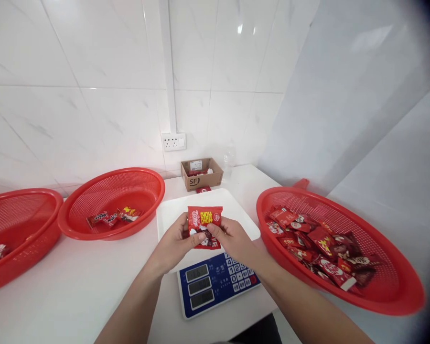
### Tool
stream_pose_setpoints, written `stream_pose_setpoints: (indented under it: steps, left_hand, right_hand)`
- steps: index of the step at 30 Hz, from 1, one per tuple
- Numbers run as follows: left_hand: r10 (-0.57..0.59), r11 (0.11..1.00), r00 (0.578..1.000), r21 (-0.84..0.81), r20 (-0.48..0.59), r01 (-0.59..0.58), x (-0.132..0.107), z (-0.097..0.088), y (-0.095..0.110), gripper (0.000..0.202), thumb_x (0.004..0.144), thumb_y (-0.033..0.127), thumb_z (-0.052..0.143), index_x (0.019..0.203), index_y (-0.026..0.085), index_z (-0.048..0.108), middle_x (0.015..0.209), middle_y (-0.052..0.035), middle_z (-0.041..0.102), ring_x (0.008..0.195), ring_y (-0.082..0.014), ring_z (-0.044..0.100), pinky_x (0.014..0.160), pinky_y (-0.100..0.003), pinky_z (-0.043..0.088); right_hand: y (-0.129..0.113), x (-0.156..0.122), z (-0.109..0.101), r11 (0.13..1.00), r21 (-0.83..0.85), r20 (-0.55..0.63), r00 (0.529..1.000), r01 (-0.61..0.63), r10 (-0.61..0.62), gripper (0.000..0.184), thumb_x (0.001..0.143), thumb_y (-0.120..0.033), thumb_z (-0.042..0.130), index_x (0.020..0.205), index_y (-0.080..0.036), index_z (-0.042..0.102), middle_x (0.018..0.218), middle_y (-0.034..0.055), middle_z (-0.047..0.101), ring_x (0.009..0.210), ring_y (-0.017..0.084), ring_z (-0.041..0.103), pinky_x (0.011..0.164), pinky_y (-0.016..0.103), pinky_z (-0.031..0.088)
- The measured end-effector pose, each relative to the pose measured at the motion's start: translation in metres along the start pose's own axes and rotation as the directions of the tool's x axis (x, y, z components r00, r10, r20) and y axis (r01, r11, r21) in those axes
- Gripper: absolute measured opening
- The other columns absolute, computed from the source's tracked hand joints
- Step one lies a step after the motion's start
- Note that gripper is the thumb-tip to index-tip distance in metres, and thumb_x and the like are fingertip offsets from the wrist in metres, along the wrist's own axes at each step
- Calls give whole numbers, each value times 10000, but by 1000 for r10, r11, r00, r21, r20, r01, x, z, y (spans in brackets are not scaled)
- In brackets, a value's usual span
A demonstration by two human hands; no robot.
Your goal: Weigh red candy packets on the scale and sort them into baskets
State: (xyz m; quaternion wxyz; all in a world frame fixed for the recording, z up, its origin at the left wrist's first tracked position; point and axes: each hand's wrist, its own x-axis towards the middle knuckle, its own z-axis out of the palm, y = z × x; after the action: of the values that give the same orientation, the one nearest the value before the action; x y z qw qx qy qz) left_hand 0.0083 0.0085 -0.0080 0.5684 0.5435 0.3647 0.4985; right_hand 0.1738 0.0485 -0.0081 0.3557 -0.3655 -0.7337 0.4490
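Note:
Between my two hands is a red candy packet [205,217] with yellow characters and white print on its front. My left hand [179,239] grips its left side, thumb across the lower front. On the right edge, my right hand [229,235] holds it with the thumb pressed on the face. The packet is upright above the white pan [236,205] of a digital scale. Below my wrists lies the scale's blue panel [218,286] with three displays and a keypad, partly covered by my right forearm.
A red basket [390,258] full of red snack packets stands at the right. Two more red baskets, the nearer-middle one [93,191] and the far-left one [25,239], hold a few packets. Behind the scale sit a cardboard box [209,180] and a clear plastic bottle [229,160].

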Motion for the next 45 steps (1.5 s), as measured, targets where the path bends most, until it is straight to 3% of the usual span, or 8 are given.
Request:
stream_pose_setpoints:
  steps: [10, 16, 20, 25, 30, 34, 38, 45]
  left_hand:
    - [-35, 998, 998, -61, -47, 32, -1, 0, 2, 418, 763, 350, 676, 1115, 176, 532, 1127, -94, 634, 992, -234, 607, 858, -373, 490]
    - [61, 996, 990, -62, -127, -69, 0, -1, -1, 390, 770, 325, 672, 1109, 196, 528, 1097, -70, 646, 973, -220, 613, 844, -359, 493]
    - [91, 988, 970, -99, -227, -116, 0, 0, 0, 358, 767, 323, 678, 1073, 207, 532, 1054, -49, 664, 934, -214, 630, 803, -350, 506]
    - [48, 992, 965, -104, -256, -76, -2, -3, 2, 390, 727, 347, 715, 1038, 182, 548, 992, -56, 681, 910, -215, 632, 795, -328, 491]
    - [0, 991, 965, -131, -263, -36, -3, -8, 5, 288, 755, 410, 670, 906, 182, 581, 847, -24, 674, 738, -160, 622, 674, -270, 473]
    - [4, 994, 960, -105, -280, -34, -3, -9, 7, 259, 726, 384, 703, 779, 173, 564, 689, 17, 610, 572, -92, 528, 540, -202, 421]
    - [-8, 997, 964, -74, -267, -13, -2, -6, 9, 281, 733, 402, 692, 782, 169, 543, 697, 11, 606, 595, -97, 533, 550, -202, 441]
    - [15, 997, 983, 72, -185, -1, -2, -8, 8, 292, 786, 430, 625, 883, 172, 531, 841, -19, 625, 698, -118, 568, 624, -232, 481]
  right_hand:
    - [0, -2, 2, 999, 23, 31, 999, -38, 37, 394, 832, -541, 477, 850, -170, 607, 808, 52, 651, 747, 193, 594, 673, 304, 465]
    - [-3, -5, 1, 999, 50, 98, 995, 9, -14, 435, 836, -537, 496, 1084, -190, 585, 981, 65, 659, 888, 215, 603, 778, 337, 467]
    - [-5, -7, 2, 1000, -2, 108, 994, 21, -21, 373, 846, -494, 506, 1046, -199, 618, 926, 42, 666, 873, 209, 594, 767, 329, 460]
    - [-5, -9, 3, 999, 35, 90, 996, -9, 5, 318, 841, -458, 523, 933, -181, 646, 866, 34, 658, 798, 184, 583, 722, 303, 458]
    - [-9, -9, -4, 990, 120, 114, 992, -67, 54, 325, 815, -469, 550, 911, -172, 643, 844, 34, 652, 781, 177, 584, 702, 288, 466]
    - [-11, -9, -6, 989, 140, 88, 995, -54, 42, 350, 821, -486, 536, 958, -181, 639, 902, 46, 665, 837, 191, 594, 745, 296, 467]
    - [-12, -8, -6, 987, 157, 96, 995, -39, 24, 363, 846, -478, 510, 1021, -181, 623, 939, 43, 664, 844, 183, 592, 756, 288, 455]
    - [-11, -7, -13, 996, 82, 92, 996, -20, 12, 319, 841, -462, 516, 854, -160, 617, 812, 29, 645, 759, 169, 570, 694, 267, 439]
